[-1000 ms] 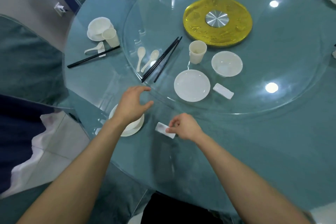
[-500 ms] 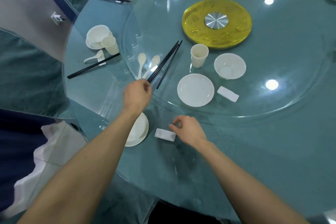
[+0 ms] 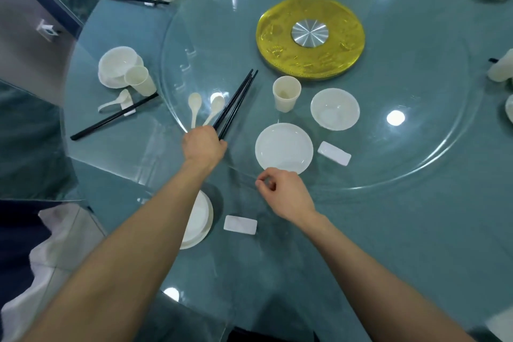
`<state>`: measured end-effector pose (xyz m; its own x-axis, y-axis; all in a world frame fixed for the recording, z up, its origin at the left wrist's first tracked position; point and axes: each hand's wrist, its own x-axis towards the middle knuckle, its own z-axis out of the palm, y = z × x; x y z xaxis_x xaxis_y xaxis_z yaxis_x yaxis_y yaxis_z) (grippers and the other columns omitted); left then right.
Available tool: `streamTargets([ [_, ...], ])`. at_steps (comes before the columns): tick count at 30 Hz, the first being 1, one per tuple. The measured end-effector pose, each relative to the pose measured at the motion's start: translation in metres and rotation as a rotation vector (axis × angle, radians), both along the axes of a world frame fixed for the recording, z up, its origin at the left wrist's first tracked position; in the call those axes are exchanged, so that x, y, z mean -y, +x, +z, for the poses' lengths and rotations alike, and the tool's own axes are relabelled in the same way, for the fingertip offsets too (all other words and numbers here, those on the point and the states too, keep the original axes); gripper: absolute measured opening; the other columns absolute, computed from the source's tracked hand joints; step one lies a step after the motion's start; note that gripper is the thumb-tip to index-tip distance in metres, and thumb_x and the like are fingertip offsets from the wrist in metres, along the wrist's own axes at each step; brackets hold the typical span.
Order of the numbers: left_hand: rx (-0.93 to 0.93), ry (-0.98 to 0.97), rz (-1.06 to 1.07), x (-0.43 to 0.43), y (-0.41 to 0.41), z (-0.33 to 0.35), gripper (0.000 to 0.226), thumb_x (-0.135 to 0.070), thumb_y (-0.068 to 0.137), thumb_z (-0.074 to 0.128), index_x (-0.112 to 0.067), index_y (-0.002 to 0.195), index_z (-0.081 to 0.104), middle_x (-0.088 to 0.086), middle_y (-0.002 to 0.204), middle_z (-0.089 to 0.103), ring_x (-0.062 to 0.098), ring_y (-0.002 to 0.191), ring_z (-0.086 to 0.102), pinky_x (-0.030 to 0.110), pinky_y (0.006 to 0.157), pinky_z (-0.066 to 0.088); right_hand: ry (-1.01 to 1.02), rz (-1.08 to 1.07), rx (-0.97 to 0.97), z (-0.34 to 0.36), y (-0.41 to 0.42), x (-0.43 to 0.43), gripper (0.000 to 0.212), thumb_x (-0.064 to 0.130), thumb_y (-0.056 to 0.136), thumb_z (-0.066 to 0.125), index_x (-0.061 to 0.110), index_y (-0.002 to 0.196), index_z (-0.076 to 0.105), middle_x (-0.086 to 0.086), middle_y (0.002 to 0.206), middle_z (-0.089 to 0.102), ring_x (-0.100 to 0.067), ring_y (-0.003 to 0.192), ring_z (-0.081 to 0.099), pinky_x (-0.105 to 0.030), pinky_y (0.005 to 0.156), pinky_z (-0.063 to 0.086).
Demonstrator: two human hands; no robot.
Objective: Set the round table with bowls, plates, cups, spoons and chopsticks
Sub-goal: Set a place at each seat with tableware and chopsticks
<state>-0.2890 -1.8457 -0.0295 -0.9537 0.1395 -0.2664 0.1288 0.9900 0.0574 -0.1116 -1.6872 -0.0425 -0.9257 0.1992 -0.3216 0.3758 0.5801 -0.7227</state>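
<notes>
- Right at the near rim of the round table (image 3: 402,244), a stacked plate and bowl (image 3: 201,221) sits partly under the left forearm, and a white chopstick rest (image 3: 240,225) lies just beside it on the right.
- The right hand (image 3: 287,196) hovers beyond that rest, at the near edge of the glass turntable (image 3: 430,86). Its fingers are curled in, thumb tip against forefinger, and there is nothing between them.
- The left hand (image 3: 204,147) is further out, knuckles up, closed over the near ends of the black chopsticks (image 3: 237,100). The fingers are hidden under the hand, so it looks like a grip, though the hold itself can't be seen.
- Those chopsticks run away from the hand, up and to the right across the turntable, tips close together.
- Two white spoons (image 3: 195,105) lie just left of them, handles pointing back toward the left hand's knuckles.
- To the right on the turntable are a flat plate (image 3: 284,148) and a second rest (image 3: 334,153) beside it, with a cup (image 3: 286,94) upright and an empty bowl (image 3: 334,109) behind them.
- Off to the left on the table is a finished setting (image 3: 122,75): bowl on plate, cup touching it, spoon and chopsticks on a rest.
- Far centre, there is a yellow disc (image 3: 277,36) with a metal hub.
</notes>
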Motion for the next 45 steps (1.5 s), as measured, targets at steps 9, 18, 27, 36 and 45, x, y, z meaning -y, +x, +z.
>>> streamTargets([
  [9,0.147,0.298,0.095,0.011,-0.005,0.005,0.011,-0.015,0.088,0.074,-0.007,0.081,0.078,0.009,0.072,0.074,0.024,0.071,0.072,0.032,0.068,0.058,-0.199,-0.176,-0.035,0.013,-0.037,0.011,0.015,0.032,0.099,0.066,0.024,0.088,0.074,0.006,0.058,0.066,-0.016,0.058,0.068,-0.030,0.057,0.054],
  [18,0.607,0.791,0.154,0.069,0.104,0.041,0.010,-0.016,0.091,0.083,-0.013,0.100,0.084,0.006,0.091,0.082,0.013,0.083,0.072,0.028,0.076,0.056,-0.652,-0.335,0.020,0.018,-0.051,0.025,0.031,0.034,0.109,0.060,0.007,0.105,0.075,-0.007,0.093,0.078,-0.021,0.065,0.073,-0.024,0.052,0.045],
  [27,0.610,0.959,0.214,0.079,0.171,0.026,0.018,-0.005,0.091,0.084,0.002,0.106,0.078,0.018,0.090,0.079,0.029,0.084,0.078,0.043,0.083,0.066,-0.655,-0.305,0.015,0.005,0.016,0.049,0.024,0.016,0.107,0.063,-0.004,0.105,0.076,-0.016,0.077,0.074,-0.021,0.059,0.069,-0.027,0.057,0.052],
  [36,0.653,0.822,0.172,0.093,0.209,0.000,0.024,-0.010,0.086,0.089,0.000,0.106,0.079,0.025,0.099,0.077,0.020,0.072,0.069,0.032,0.072,0.064,-0.666,-0.275,0.094,-0.024,0.062,0.058,0.018,0.014,0.104,0.069,-0.001,0.093,0.068,-0.010,0.070,0.073,-0.030,0.063,0.071,-0.033,0.054,0.055],
  [45,0.741,0.644,0.161,0.111,0.248,-0.024,0.012,-0.010,0.089,0.085,-0.003,0.084,0.077,0.003,0.070,0.072,0.017,0.061,0.062,0.032,0.066,0.059,-0.358,-0.090,0.247,-0.048,0.097,0.076,0.031,0.028,0.102,0.068,0.007,0.080,0.071,-0.009,0.067,0.075,-0.028,0.060,0.076,-0.037,0.056,0.056],
])
